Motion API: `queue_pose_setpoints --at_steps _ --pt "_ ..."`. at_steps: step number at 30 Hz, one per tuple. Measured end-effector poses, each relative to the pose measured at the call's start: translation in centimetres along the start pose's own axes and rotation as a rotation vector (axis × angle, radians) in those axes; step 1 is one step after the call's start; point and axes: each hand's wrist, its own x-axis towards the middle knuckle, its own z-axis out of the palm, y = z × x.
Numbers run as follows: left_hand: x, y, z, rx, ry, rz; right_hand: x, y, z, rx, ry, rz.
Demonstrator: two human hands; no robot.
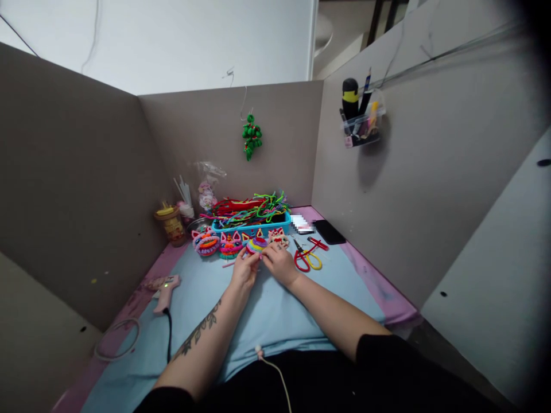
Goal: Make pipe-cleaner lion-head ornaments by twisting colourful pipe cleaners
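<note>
A small rainbow-striped fuzzy piece [255, 245] is between my two hands above the blue cloth. My left hand [245, 269] grips its lower left side, fingers closed round it. My right hand [278, 261] pinches the piece at its lower right edge. Just behind stand several colourful fuzzy animal-head figures: a pink and orange one [205, 241] at the left, a pink and teal one [231, 245] beside it, and a white and red one [278, 237] at the right, partly behind my right hand.
A blue tray [252, 227] heaped with pipe cleaners stands at the back. Scissors [302, 261] and red-handled pliers [317, 244] lie right of my hands, near a black phone [330, 232]. At the left are a pink glue gun [166, 291] and a cup [173, 227]. Grey panels surround the table.
</note>
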Motion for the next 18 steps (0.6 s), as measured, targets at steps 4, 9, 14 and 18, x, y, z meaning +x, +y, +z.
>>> queue_pose_setpoints --at_steps 4,9,14,18 --pt "-0.25 0.4 0.2 -0.034 0.023 -0.039 0.16 0.11 -0.18 -0.09 -0.03 -0.074" --pt "-0.65 0.88 0.54 -0.057 0.054 -0.04 0.21 0.38 -0.27 -0.133 -0.042 -0.141" --pt "-0.71 0.86 0.66 -0.034 0.057 -0.017 0.14 0.59 -0.26 -0.1 -0.017 -0.122" --pt "-0.67 0.69 0.64 -0.012 0.058 0.004 0.16 0.7 -0.26 -0.08 -0.005 -0.096"
